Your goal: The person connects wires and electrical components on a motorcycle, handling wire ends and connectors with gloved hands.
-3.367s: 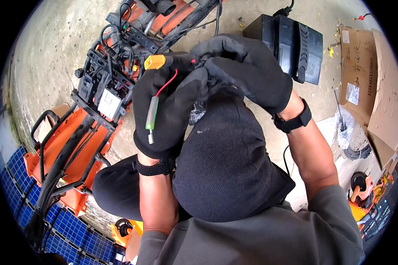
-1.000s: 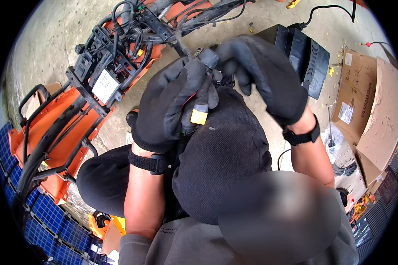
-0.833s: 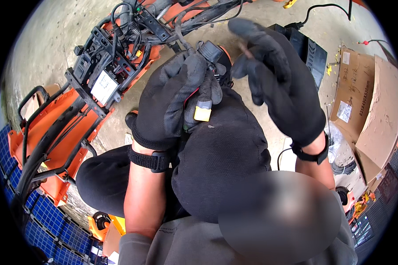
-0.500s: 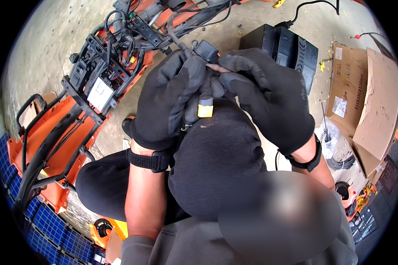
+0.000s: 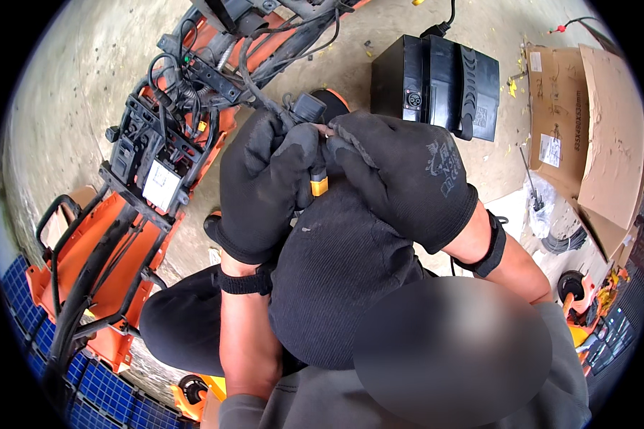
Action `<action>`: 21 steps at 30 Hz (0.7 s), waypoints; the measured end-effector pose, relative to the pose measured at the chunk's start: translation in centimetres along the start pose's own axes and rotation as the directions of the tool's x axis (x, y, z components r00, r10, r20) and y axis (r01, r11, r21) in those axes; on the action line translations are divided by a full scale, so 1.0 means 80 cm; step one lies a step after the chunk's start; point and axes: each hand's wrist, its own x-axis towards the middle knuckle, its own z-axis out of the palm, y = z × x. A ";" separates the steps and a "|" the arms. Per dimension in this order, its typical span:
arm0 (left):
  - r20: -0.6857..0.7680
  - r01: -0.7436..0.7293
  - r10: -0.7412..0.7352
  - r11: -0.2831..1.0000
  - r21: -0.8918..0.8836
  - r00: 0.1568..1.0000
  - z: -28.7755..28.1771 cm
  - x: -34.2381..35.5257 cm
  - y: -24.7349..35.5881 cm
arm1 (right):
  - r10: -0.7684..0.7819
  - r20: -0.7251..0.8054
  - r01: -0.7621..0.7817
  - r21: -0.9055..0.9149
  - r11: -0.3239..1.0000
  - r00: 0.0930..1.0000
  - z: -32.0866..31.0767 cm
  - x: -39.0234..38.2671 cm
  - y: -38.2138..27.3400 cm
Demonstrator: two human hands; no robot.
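Note:
In a black work glove, my left hand (image 5: 254, 186) is closed around a dark cable (image 5: 247, 75) that comes down from the orange frame. Below its fingers pokes out a yellow plug connector (image 5: 319, 186); above them sits a square black cap (image 5: 309, 107). My right hand (image 5: 408, 171), gloved the same, pinches close against the left fingertips. Between the two pinches shows a thin brownish strip (image 5: 325, 131), mostly hidden, its kind unclear. Both hands are above my knee in dark trousers.
An orange machine frame (image 5: 100, 264) with wiring and black modules runs along the left. Beyond my right hand stands a black battery-like case (image 5: 436, 86) with a handle. At right are an open cardboard box (image 5: 558, 129) and a coil of wire (image 5: 565, 241). Blue grid panels (image 5: 100, 386) lie lower left.
My right hand has turned and come closer to the left, showing its printed back. The brownish strip shows less between the fingers. The view has shifted slightly.

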 end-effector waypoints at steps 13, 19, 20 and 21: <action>-0.120 0.016 0.011 0.974 0.226 0.993 0.012 -0.001 -0.008 | -0.030 -0.015 0.026 -0.229 0.973 0.999 0.017 0.005 0.017; -0.190 -0.030 0.104 0.934 0.357 0.976 0.018 0.010 -0.023 | -0.031 0.102 0.068 -0.386 0.920 0.994 0.017 0.017 0.019; -0.158 -0.091 0.161 0.922 0.377 0.974 0.013 0.011 -0.033 | -0.001 0.147 0.062 -0.406 0.912 0.989 0.016 0.018 0.019; -0.167 -0.079 0.146 0.932 0.355 0.975 0.011 0.011 -0.040 | 0.004 0.152 0.058 -0.402 0.914 0.988 0.015 0.018 0.017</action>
